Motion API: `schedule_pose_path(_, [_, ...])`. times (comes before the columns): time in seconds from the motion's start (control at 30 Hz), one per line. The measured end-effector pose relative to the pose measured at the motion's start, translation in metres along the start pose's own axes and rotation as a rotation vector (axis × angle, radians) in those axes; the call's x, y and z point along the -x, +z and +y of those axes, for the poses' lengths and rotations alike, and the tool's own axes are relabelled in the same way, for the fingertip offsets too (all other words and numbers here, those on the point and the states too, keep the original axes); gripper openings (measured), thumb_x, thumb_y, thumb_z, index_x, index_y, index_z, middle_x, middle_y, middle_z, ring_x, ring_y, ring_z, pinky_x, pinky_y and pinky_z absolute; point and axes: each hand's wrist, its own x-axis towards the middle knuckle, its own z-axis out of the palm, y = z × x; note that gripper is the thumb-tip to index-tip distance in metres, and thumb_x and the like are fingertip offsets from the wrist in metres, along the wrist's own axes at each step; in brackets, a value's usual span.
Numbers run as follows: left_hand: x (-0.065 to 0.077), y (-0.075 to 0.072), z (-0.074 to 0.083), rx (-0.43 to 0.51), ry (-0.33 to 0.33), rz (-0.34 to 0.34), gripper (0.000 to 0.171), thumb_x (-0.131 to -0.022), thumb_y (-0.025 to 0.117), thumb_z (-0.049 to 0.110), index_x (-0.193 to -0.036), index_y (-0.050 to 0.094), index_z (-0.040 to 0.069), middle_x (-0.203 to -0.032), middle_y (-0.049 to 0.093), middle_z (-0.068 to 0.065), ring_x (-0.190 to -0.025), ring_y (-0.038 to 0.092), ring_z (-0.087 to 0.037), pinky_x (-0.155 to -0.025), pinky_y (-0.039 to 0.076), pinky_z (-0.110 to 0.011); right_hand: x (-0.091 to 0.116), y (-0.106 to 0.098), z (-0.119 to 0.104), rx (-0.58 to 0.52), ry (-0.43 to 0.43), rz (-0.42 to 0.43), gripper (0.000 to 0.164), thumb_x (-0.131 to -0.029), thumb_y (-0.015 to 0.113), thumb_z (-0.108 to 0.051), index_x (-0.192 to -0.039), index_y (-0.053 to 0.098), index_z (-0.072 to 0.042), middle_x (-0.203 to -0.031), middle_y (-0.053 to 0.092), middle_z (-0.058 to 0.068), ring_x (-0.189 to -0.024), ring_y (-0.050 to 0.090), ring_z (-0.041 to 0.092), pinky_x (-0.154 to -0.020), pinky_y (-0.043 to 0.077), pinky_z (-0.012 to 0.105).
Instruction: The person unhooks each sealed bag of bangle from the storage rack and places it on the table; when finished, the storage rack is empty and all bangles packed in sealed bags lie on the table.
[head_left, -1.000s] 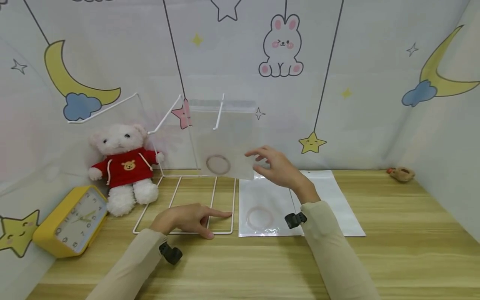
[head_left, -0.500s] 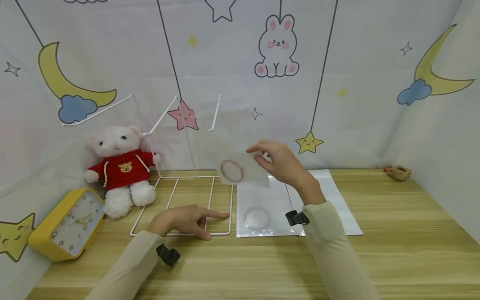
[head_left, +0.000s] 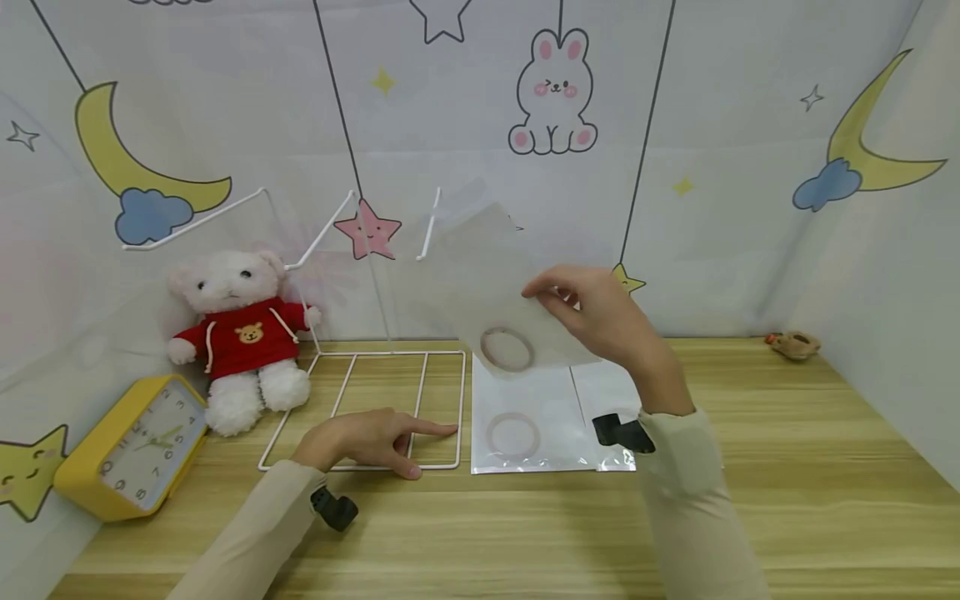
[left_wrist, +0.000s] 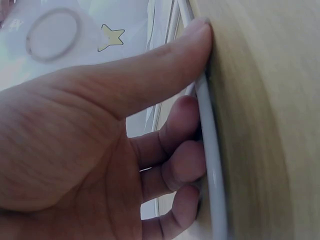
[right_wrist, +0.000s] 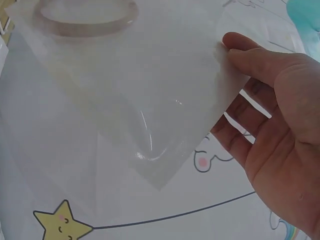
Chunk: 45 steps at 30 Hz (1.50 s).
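My right hand (head_left: 600,321) pinches the right edge of a translucent plastic zip bag (head_left: 487,279) between thumb and index finger. The bag is tilted in the air, and a pinkish-brown ring (head_left: 530,357) shows in its lower part. In the right wrist view, one bag corner (right_wrist: 160,177) points down. My left hand (head_left: 363,442) rests on the base of a white wire rack (head_left: 461,408), index finger stretched to its right bar, thumb at the front bar. In the left wrist view, the other fingertips (left_wrist: 187,162) are bent against a white bar (left_wrist: 216,200).
Beside the rack lies a second clear bag (head_left: 555,450) with a similar ring (head_left: 538,437). The rack's upper prongs (head_left: 429,225) stick up behind. A white teddy bear (head_left: 251,333) and yellow clock (head_left: 135,450) stand left; a small brown object (head_left: 797,345) lies far right.
The bag has come off the rack's right prong and moved right, tilting in my right hand, which now pinches its edge. My left hand stays on the rack's base.
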Motion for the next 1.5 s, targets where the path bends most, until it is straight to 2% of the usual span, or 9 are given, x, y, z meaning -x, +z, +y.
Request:
schedule_pose_path(0.53, [0.0, -0.001, -0.001, -0.001, 0.009, -0.004, 0.067, -0.089, 0.077, 0.023, -0.15, 0.049, 0.017, -0.07, 0.056, 0.007, -0.064, 0.05, -0.003, -0.063, 0.043, -0.024, 0.012, -0.032, -0.024, 0.061, -0.044, 0.123, 0.019, -0.095, 0.063, 0.003, -0.102, 0.075, -0.009, -0.097, 0.074, -0.002, -0.078, 0.06, 0.009, -0.07, 0.047, 0.023])
schedule_pose_path(0.8, [0.0, -0.001, 0.0, -0.012, -0.013, -0.007, 0.067, -0.089, 0.077, 0.024, -0.15, 0.049, 0.019, -0.071, 0.056, 0.007, -0.065, 0.05, -0.003, -0.064, 0.042, -0.025, 0.015, -0.039, -0.033, 0.082, -0.115, 0.174, 0.018, -0.093, 0.066, 0.006, -0.103, 0.074, -0.007, -0.098, 0.073, 0.0, -0.079, 0.058, 0.009, -0.069, 0.044, 0.019])
schedule_pose_path(1.5, [-0.002, 0.001, -0.002, 0.009, -0.009, -0.006, 0.067, -0.089, 0.077, 0.024, -0.15, 0.05, 0.019, -0.071, 0.056, 0.006, -0.065, 0.051, -0.003, -0.063, 0.043, -0.024, 0.023, -0.05, -0.049, 0.086, -0.177, 0.212, 0.02, -0.09, 0.066, 0.01, -0.102, 0.074, -0.003, -0.098, 0.074, 0.0, -0.085, 0.063, 0.008, -0.074, 0.046, 0.014])
